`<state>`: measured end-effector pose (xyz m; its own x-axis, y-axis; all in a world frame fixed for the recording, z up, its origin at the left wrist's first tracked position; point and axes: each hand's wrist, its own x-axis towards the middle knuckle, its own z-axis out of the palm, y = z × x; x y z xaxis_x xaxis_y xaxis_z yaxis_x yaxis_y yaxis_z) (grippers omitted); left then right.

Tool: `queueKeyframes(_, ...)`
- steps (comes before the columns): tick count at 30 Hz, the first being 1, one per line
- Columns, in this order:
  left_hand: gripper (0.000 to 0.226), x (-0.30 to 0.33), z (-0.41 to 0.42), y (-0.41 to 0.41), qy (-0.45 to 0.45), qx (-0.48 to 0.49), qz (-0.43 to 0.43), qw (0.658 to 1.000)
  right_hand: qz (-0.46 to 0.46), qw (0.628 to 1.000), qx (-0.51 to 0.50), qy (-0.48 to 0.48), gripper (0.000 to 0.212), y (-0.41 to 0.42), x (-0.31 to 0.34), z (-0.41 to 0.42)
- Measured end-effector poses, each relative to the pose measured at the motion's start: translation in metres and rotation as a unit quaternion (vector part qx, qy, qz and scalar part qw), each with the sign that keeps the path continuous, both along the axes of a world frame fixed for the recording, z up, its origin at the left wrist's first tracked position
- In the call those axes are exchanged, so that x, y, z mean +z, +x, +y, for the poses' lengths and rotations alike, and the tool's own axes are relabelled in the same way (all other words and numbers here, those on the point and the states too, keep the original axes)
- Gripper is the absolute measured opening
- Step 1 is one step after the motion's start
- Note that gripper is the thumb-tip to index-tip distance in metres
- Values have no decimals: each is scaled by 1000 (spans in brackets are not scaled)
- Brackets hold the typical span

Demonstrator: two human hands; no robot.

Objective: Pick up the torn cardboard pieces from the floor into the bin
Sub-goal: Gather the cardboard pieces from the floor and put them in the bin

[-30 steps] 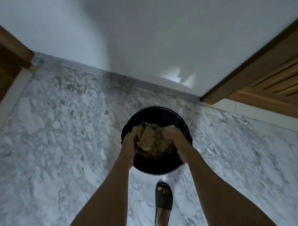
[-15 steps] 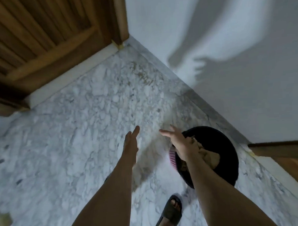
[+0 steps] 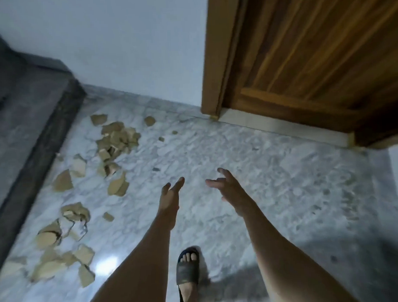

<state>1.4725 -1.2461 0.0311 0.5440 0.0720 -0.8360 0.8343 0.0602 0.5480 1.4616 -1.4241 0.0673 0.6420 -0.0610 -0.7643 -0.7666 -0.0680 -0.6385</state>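
Brown cardboard pieces [image 3: 116, 140] scattered on floor, left of empty hands [image 3: 170, 197].

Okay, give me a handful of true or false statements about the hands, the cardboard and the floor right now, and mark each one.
1. Both hands are empty. True: the left hand and right hand hold nothing.
2. The torn cardboard pieces lie scattered on the marble floor. True.
3. The cardboard lies to the right of the hands. False: it lies to their left, beside the dark step.
4. The wooden door is on the left. False: it is at upper right.
5. A foot in a dark sandal shows between the forearms. True.
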Motion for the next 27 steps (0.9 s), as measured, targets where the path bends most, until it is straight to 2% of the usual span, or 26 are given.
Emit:
queueKeyframes(7,80,-14,147,84,14,150,-39,988,-38,980,180,-78,81,143,-18,136)
queueKeyframes(10,90,-31,186,107,17,187,-34,982,-38,963,240,-113,82,194,-33,169)
queueKeyframes(15,71,-76,215,143,13,243,-12,970,-21,946,275,-167,77,272,-75,191)
queueKeyframes(21,87,-148,205,213,53,225,57,971,-7,921,319,-224,63,366,-161,181)
queueKeyframes(25,95,-238,187,252,97,163,67,980,16,905,337,-261,69,425,-258,167)
queueKeyframes(27,101,-295,186,262,155,137,93,974,22,894,348,-282,66,447,-311,158)
